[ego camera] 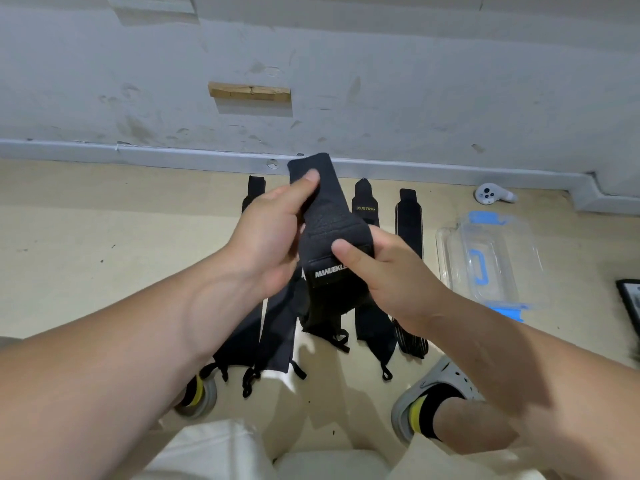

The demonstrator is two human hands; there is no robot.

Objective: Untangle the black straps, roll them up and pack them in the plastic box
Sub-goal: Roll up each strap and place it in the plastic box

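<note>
I hold a black strap (327,233) in the air, partly rolled, with white lettering on its label. My left hand (268,233) pinches its loose upper end with the thumb on top. My right hand (384,275) grips the rolled lower part, thumb across the front. Several other black straps lie flat on the floor below in a row: two at the left (273,337), one with yellow lettering (366,206), and a striped one (409,223). The clear plastic box (498,258) with blue clips lies on the floor to the right.
A white controller (491,194) lies by the wall's baseboard at the back right. A dark flat object (630,299) shows at the right edge. My two feet in grey clogs (436,389) stand on the beige floor near the straps' ends.
</note>
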